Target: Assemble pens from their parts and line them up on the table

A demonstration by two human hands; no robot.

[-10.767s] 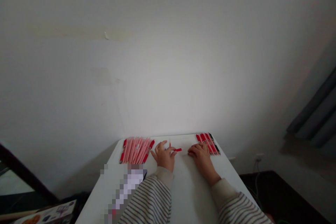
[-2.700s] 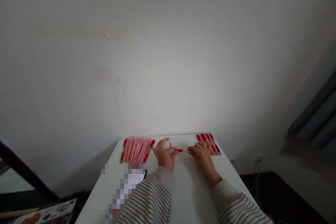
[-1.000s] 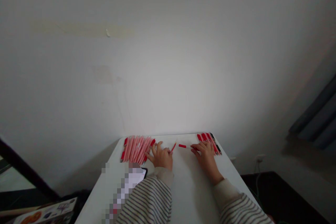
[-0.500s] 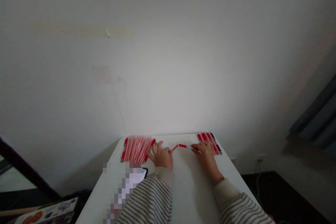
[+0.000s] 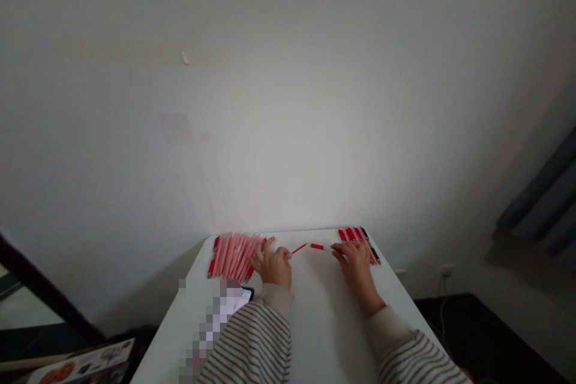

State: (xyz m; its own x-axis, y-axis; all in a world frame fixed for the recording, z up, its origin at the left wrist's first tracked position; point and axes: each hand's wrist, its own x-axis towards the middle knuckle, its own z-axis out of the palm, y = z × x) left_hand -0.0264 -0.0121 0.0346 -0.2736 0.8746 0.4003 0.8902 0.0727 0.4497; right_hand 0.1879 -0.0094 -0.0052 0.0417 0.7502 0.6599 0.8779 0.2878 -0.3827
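On the white table (image 5: 324, 318) my left hand (image 5: 272, 264) pinches a thin red pen refill (image 5: 297, 248) that points up to the right. My right hand (image 5: 357, 261) holds a pen barrel with a red end (image 5: 317, 246) pointing left, its tip almost meeting the refill. A row of pink pens with red caps (image 5: 234, 254) lies just left of my left hand. A smaller row of red and dark pens (image 5: 360, 239) lies beside my right hand at the far right of the table.
The table's far edge meets a plain white wall. A blurred patch (image 5: 211, 324) covers something beside my left sleeve. A printed box (image 5: 76, 366) lies on the floor at lower left. A dark curtain (image 5: 544, 198) hangs at the right.
Over the last second both hands shifted slightly; the refill in my left hand and the barrel in my right have drawn closer, nearly tip to tip.
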